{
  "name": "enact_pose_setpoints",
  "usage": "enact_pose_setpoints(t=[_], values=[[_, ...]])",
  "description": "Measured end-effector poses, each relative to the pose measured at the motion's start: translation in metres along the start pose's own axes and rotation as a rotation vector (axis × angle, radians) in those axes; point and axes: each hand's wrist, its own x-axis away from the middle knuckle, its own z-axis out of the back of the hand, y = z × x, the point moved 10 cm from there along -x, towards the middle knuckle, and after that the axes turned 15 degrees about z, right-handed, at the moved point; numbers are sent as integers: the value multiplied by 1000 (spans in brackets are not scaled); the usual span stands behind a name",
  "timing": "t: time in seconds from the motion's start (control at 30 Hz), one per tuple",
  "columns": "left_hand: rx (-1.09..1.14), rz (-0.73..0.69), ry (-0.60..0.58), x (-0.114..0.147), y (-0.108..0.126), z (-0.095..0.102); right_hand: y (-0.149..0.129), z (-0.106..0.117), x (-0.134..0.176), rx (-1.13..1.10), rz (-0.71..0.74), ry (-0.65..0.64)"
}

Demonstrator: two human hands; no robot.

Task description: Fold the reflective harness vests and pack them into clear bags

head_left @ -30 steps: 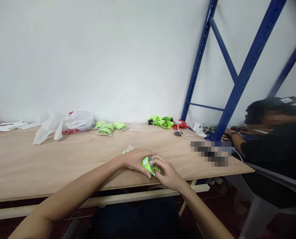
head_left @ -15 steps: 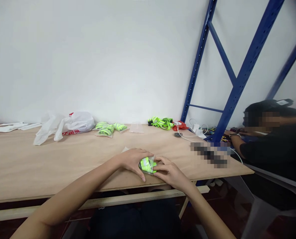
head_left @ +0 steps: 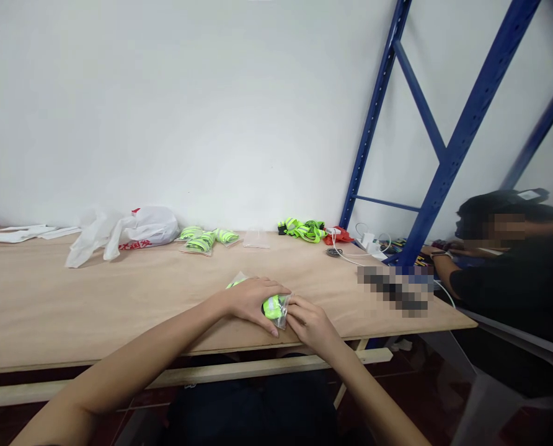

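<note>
A clear plastic bag (head_left: 273, 308) with a folded yellow-green reflective strap inside lies on the table near its front edge. My left hand (head_left: 253, 300) is laid over the bag and grips it, thumb towards me and fingers across the top. A corner of the bag with some bright green shows behind that hand. At the bag's right end, my right hand (head_left: 311, 321) pinches the clear edge between thumb and fingers; the fingertips are partly hidden.
Several filled bags of green reflective straps (head_left: 199, 240) lie by the wall, beside a flat clear bag (head_left: 256, 239). Loose green straps (head_left: 304, 229), a white carrier bag (head_left: 149, 228) and white cables (head_left: 346, 253) are also there. A blue rack post (head_left: 437, 179) and another person (head_left: 513, 266) are at right.
My right fingers have drawn back from the green strap at the bag's mouth to the clear edge. More of the bag shows behind my left hand.
</note>
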Motion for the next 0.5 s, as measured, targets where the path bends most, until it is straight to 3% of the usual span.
enact_pose_setpoints(t=[0.13, 0.33, 0.5], values=[[16, -6, 15, 0, 3, 1, 0, 2, -3, -41, -21, 10], [20, -5, 16, 2, 5, 2, 13, -17, 4, -32, -110, -142], [11, -19, 24, 3, 6, 1, 20, -28, 6, -5, -130, -174]])
